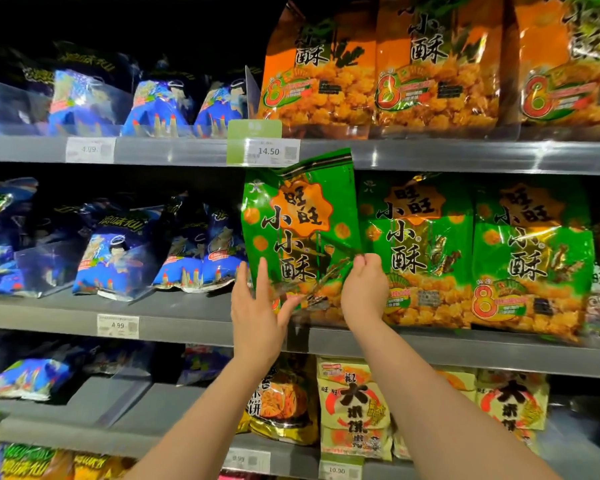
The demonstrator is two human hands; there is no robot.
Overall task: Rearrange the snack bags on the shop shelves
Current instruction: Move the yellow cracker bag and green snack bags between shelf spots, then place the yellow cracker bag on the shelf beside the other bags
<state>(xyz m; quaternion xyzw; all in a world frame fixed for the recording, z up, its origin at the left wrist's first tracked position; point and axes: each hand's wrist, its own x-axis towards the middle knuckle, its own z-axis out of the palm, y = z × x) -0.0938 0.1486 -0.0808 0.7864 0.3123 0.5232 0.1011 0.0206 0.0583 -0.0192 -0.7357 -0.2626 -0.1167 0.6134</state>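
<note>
A green snack bag (300, 220) stands tilted at the left end of the green row on the middle shelf (187, 318), its top overlapping the shelf rail above. My left hand (258, 311) lies flat against its lower left side, fingers spread. My right hand (364, 289) pinches its lower right edge. Two more green bags (416, 244) (534, 254) stand upright to the right of it.
Orange bags (319, 71) fill the top shelf at right. Blue bags (118, 258) lie left on the middle shelf and above (156, 105). Yellow and cream bags (354, 410) sit on the lower shelf. A price tag reading 14.50 (269, 151) hangs on the upper rail.
</note>
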